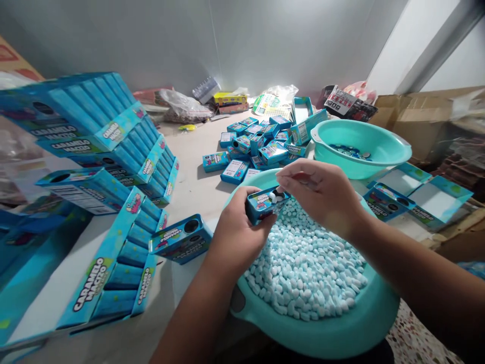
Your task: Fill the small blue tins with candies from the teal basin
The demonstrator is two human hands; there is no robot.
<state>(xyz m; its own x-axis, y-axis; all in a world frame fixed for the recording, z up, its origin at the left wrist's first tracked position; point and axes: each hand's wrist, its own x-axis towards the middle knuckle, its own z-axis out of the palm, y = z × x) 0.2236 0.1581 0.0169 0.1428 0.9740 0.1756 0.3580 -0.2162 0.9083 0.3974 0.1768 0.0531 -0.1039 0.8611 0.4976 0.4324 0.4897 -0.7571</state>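
Note:
My left hand [240,235] is wrapped round a small blue candy box [261,202], holding it tilted above the large turquoise basin [322,338]. White candies and something dark show at the box's right end. There the fingertips of my right hand [328,194] are pinched together; what they grip, if anything, is hidden. Beneath both hands, a heap of pale blue and white candies [306,273] fills much of the basin. Just left of my left hand stands a single blue box [182,238] with a round dark window.
Stacked display cartons [109,131] of blue boxes rise at the left, with a partly filled carton [109,268] in front. Loose candy boxes [257,141] lie piled beyond the basin. A second turquoise basin [359,164] holds small dark blue pieces. Open cartons [435,199] sit at right.

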